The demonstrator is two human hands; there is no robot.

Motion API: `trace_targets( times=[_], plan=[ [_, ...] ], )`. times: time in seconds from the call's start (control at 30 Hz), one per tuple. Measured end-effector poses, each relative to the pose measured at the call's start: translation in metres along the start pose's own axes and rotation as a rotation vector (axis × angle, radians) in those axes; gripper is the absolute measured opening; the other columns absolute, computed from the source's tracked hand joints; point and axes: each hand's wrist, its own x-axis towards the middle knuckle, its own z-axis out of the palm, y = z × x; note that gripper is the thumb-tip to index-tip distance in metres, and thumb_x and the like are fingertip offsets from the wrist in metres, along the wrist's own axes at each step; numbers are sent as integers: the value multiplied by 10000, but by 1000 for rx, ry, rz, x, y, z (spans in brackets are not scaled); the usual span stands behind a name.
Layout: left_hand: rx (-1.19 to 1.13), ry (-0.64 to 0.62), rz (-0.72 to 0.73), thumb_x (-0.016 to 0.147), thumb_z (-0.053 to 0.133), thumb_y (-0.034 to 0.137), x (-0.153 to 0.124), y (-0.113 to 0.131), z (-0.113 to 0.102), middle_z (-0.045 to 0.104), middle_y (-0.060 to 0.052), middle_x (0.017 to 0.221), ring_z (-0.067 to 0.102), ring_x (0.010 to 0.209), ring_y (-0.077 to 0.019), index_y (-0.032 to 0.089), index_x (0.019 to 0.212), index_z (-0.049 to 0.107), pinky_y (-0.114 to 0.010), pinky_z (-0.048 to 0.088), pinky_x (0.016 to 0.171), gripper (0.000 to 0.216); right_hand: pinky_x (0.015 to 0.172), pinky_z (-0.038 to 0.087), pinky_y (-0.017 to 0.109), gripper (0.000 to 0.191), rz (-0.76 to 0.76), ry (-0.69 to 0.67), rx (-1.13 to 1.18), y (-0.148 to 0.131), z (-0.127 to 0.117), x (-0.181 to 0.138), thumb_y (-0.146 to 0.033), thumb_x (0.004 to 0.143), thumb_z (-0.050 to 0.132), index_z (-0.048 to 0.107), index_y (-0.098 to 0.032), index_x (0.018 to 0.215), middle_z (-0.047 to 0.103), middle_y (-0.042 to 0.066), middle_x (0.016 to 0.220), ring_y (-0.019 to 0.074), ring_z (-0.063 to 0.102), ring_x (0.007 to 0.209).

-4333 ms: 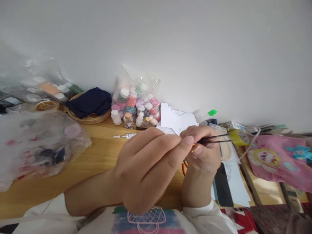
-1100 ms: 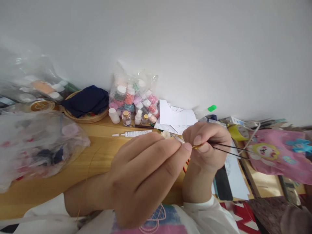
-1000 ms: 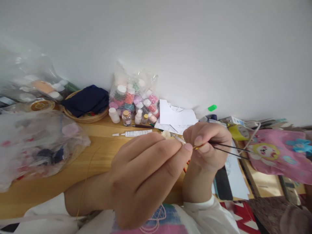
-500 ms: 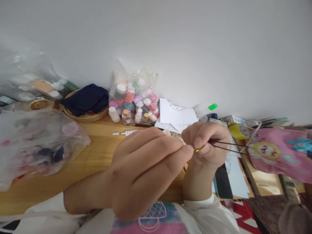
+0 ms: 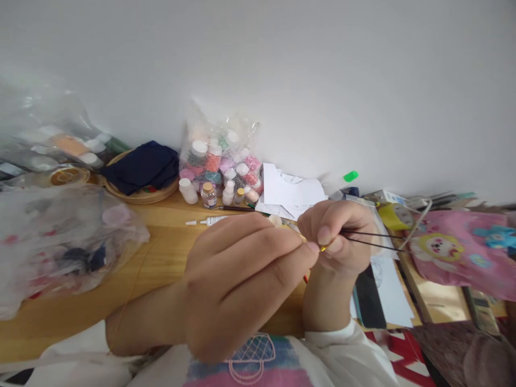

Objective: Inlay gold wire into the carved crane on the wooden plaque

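Observation:
My right hand [image 5: 342, 231] is closed, its thumb and finger pinching the end of what looks like a black two-pronged hairpin [image 5: 373, 236]. Both thin prongs point out to the right. A bit of shiny gold thread [image 5: 323, 248] shows at the pinched end. My left hand [image 5: 245, 279] meets it there, thumb and fingertips pressed together on the gold thread; the exact grip is hidden behind the fingers. Small red-orange tips [image 5: 305, 279] peek out beneath the left fingertips. A fine orange strand [image 5: 135, 279] crosses the table and my left forearm.
Clear bags [image 5: 60, 247] lie at the left. Behind are a bamboo hoop with navy cloth [image 5: 145, 166], a bag of bead jars [image 5: 220, 158], small bottles [image 5: 208, 195] and white papers [image 5: 294, 188]. At right are a phone [image 5: 368, 301], yellow tape [image 5: 395, 216] and a pink bag [image 5: 463, 247].
My right hand and the hairpin have shifted slightly left. The left hand has hardly moved, and fewer of the red-orange tips show beneath it.

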Motion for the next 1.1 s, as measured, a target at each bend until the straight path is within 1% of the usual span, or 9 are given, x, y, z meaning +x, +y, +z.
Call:
trace_targets(
  times=[0.2,0.27,0.33,0.4,0.53,0.6,0.77,0.97,1.1],
  plan=[
    [2,-24,-16,986,516,170,2,-1,1,723,70,987,671,867,-82,249,1049,635,-244,607,800,157,413,318,234,54,59,10,49,1,1,1,-267,812,758,767,-271,865,612,-29,603,76,421,448],
    [27,-32,2,973,540,163,1,-1,0,728,49,1001,676,902,-102,230,1077,644,-266,604,831,162,404,294,229,51,88,73,28,1,4,3,-308,792,778,762,-263,812,564,-43,547,73,389,428],
    [70,-6,40,947,588,153,1,-2,0,738,0,1014,675,946,-131,174,1099,658,-285,600,850,169,404,279,226,106,119,156,-19,-1,7,4,-345,765,800,750,-253,757,489,-64,477,70,355,411],
    [115,28,76,917,626,129,1,-3,1,745,-45,1016,672,962,-151,111,1113,665,-296,598,836,201,407,277,224,136,150,212,-69,-4,10,4,-362,749,811,742,-246,731,459,-73,456,67,333,407],
    [159,76,133,897,645,107,-1,-4,3,753,-84,985,673,932,-167,50,1110,673,-309,595,761,222,408,290,227,100,173,287,-151,-11,15,-1,-343,759,807,766,-252,763,568,-37,540,68,358,435],
    [175,97,142,897,651,115,-1,-4,4,757,-93,971,677,928,-178,44,1098,681,-321,593,747,215,410,290,225,62,172,298,-157,-14,18,-4,-319,777,797,780,-261,792,589,-29,562,69,375,449],
    [207,68,148,884,666,114,-1,-5,6,762,-95,980,681,895,-192,47,1110,689,-342,584,734,237,461,331,214,31,181,328,-167,-18,23,-7,-289,795,790,789,-292,826,576,-32,574,72,433,521],
    [189,46,158,874,667,105,1,-6,5,756,-100,999,682,893,-205,39,1106,682,-357,586,745,242,433,297,197,54,191,341,-189,-20,22,-4,-282,783,799,765,-246,760,564,-49,561,43,382,480],
    [210,46,161,869,664,93,7,-5,7,753,-59,946,685,811,-181,103,1050,684,-334,588,685,182,431,301,211,85,204,350,-264,-20,20,-1,-262,779,787,747,-223,715,535,-57,536,44,360,463]
  ],
)
